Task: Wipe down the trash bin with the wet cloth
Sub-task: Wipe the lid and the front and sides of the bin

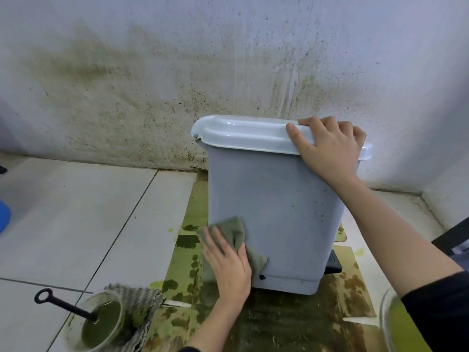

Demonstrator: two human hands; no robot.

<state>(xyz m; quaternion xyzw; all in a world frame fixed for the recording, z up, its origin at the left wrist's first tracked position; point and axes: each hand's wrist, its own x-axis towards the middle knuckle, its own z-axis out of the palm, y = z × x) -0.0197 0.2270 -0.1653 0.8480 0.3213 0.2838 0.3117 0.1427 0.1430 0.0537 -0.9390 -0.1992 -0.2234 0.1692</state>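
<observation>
1. Both hands are on the trash bin [276, 209], which stands at centre right of the frame, close to a stained white wall [177, 59].
2. At lower centre, the left hand [227, 262] lies flat with its fingers straight, pressing the wet cloth [236, 232] against the bin's lower left corner.
3. That cloth is grey-green and crumpled; part of it shows above the fingers and a flap hangs to the right of the thumb.
4. At upper right, the right hand [330, 146] rests on the white lid [241, 135], thumb stretched along the lid's front edge and fingers curled over the far edge, gripping it.
5. Shut and glossy, the lid sits on a grey body flecked with small dark and greenish spots, mostly toward its right side.
6. A black pedal [333, 262] juts out at the bin's lower right.
7. Under the bin lies flattened cardboard [355, 295], blotched with green and brown stains.
8. At lower left, a clear cup [101, 323] of murky green liquid holds a black tool [66, 304] with a ring end, and a grey woven rag [142, 308] lies just beside it.
9. Pale floor tiles [76, 212] fill the left side.
10. No brand, label or writing can be read on anything.
</observation>
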